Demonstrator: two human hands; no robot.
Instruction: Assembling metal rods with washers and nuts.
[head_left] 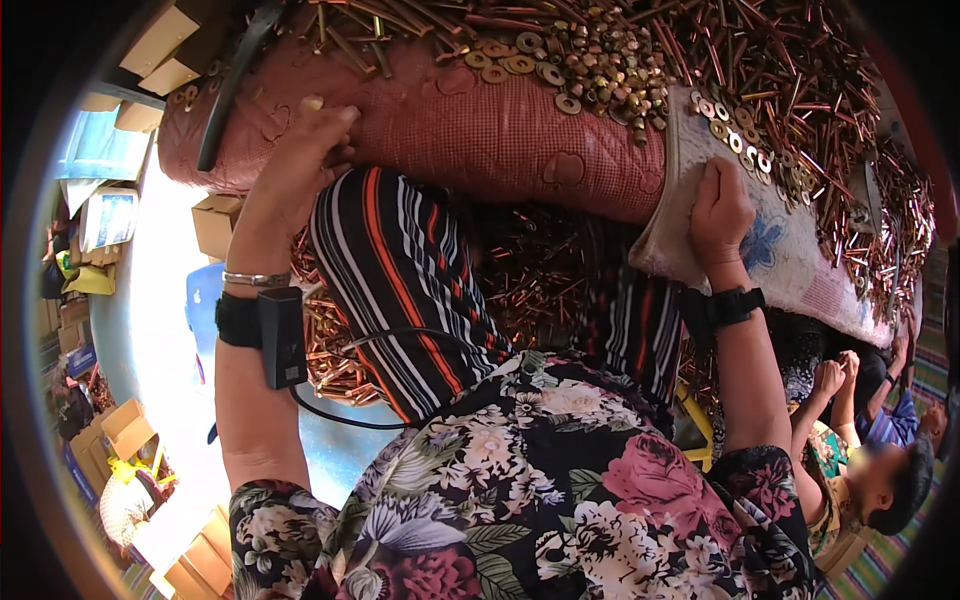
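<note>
My left hand (315, 140) rests over the pink quilted padding (470, 130), its fingers curled inward; whatever they hold, if anything, is hidden. My right hand (722, 210) is closed in a fist above a whitish cloth with a blue flower (690, 140), and its contents cannot be seen. Along the padding's far edge lie flat brass-coloured washers (520, 64) and a heap of small nuts (615, 75). More washers (735, 140) are spread beyond my right fist. Long copper-coloured bolts (770, 60) pile up behind them.
A dark curved strip (235, 85) lies across the padding's left end. More bolts (535, 285) heap below, around my striped-trousered legs. Cardboard boxes (215, 222) stand at left. Another person (875, 480) works at the lower right, hands near the pile. A cable (350, 422) runs from my left wrist device.
</note>
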